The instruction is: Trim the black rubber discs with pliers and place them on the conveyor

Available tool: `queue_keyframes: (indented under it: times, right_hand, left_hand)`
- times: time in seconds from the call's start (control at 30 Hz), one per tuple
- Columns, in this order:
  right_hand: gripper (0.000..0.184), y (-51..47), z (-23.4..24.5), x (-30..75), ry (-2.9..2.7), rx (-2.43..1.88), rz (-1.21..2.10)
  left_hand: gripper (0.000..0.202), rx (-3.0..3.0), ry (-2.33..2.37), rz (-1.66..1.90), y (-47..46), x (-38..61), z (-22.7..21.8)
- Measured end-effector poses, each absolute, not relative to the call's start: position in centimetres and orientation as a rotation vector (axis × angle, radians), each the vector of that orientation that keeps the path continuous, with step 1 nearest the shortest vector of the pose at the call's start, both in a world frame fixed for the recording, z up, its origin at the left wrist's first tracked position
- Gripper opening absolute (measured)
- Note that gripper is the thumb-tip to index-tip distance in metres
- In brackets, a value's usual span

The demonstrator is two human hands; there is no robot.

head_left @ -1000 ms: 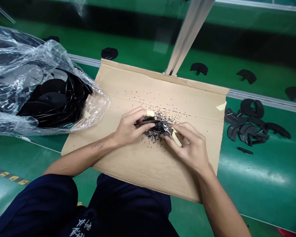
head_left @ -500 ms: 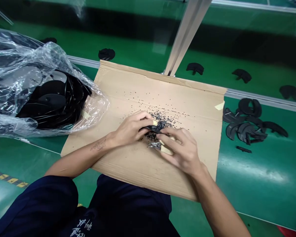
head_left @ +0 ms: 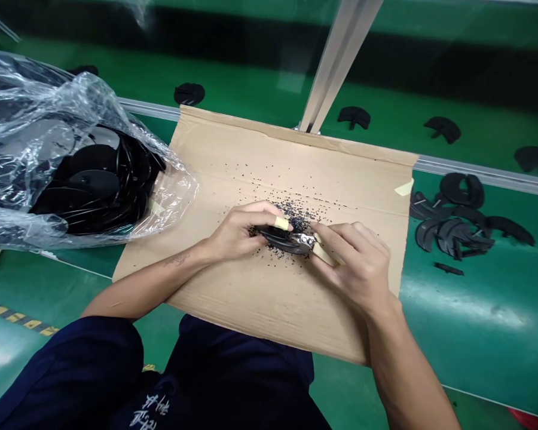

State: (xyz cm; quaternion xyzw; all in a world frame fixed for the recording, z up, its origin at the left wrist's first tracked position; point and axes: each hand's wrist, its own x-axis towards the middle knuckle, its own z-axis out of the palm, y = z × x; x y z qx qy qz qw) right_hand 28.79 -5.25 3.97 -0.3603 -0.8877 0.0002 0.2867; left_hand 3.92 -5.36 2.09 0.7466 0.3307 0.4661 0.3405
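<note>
Black part: a curved, dark piece [head_left: 283, 240] held above the middle of the cardboard; its right end meets the cutter, while the left fingers hide some of its outline.
Handling: probably light, stiff plastic, rather smooth and apt to turn under pressure; thin projections might snap. The broad curved rim at the left end looks the safest place to pinch, with fingers clear of the blades.
Left hand: thumb and fingers nearly closed [head_left: 235, 233], pinching the part's left end; a pale yellow wrap [head_left: 281, 223] sits round one finger.
Right hand: curled [head_left: 361, 260] around the handles of a small metal cutter [head_left: 305, 240] with pale yellow grips; whether its blades bite the part, I cannot tell.
Black bits: many tiny scraps [head_left: 300, 218] scattered beneath and beyond the hands, thickest at the cardboard's middle.
Cardboard: a brown sheet [head_left: 242, 292] on the green desk [head_left: 475, 334], its near edge close to the desk's near edge; tape [head_left: 404, 187] at its far right corner.
Clear bag: plastic [head_left: 18, 125] overlapping the cardboard's left edge, with dark discs [head_left: 96, 173] inside.
Loose pile: curved black pieces [head_left: 452, 237] just beyond the cardboard's right edge.
</note>
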Motion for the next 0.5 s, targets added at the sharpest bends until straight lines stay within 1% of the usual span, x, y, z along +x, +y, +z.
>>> queue_keyframes:
  times: [0.27, 0.5]
  right_hand:
    - [0.026, -5.28, 4.08, 28.79, -2.41, -0.95, 0.012]
    - [0.028, -5.59, 4.16, 28.72, -2.44, -0.962, 0.016]
  left_hand:
    - [0.024, 1.924, 0.807, 1.227, -5.47, 4.06, 1.97]
    - [0.027, 1.882, 0.712, 1.303, -5.46, 4.19, 1.37]
